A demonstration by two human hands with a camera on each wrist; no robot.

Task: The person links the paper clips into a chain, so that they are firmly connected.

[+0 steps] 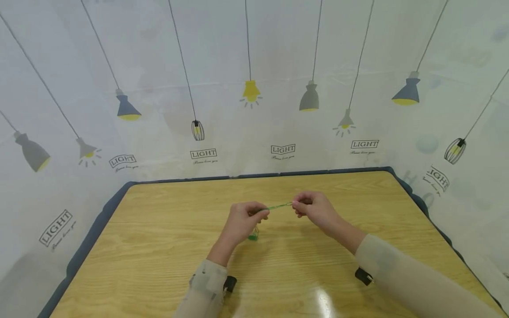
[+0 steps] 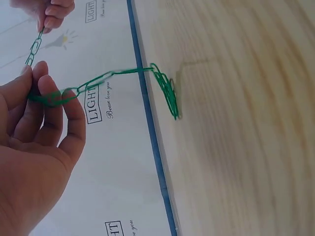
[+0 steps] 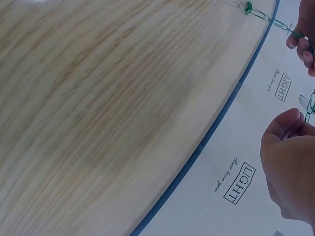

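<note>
A chain of linked green paper clips (image 1: 279, 206) stretches between both hands above the table. My left hand (image 1: 242, 221) pinches it between thumb and fingertips, the other fingers loosely bent. From there the rest of the chain (image 2: 96, 81) runs across those fingers and hangs to a small bunch of green clips (image 2: 166, 93) at the tabletop. In the head view this bunch (image 1: 253, 236) shows just below the left hand. My right hand (image 1: 316, 210) pinches the chain's other end between thumb and index finger; its fingertips partly cover the end clip (image 3: 307, 117).
The light wood-grain table (image 1: 159, 234) has a dark blue edge (image 1: 254, 176). Behind it hangs a pale wall covering (image 1: 222, 53) printed with lamps. Black wrist straps (image 1: 363, 276) show at both cuffs.
</note>
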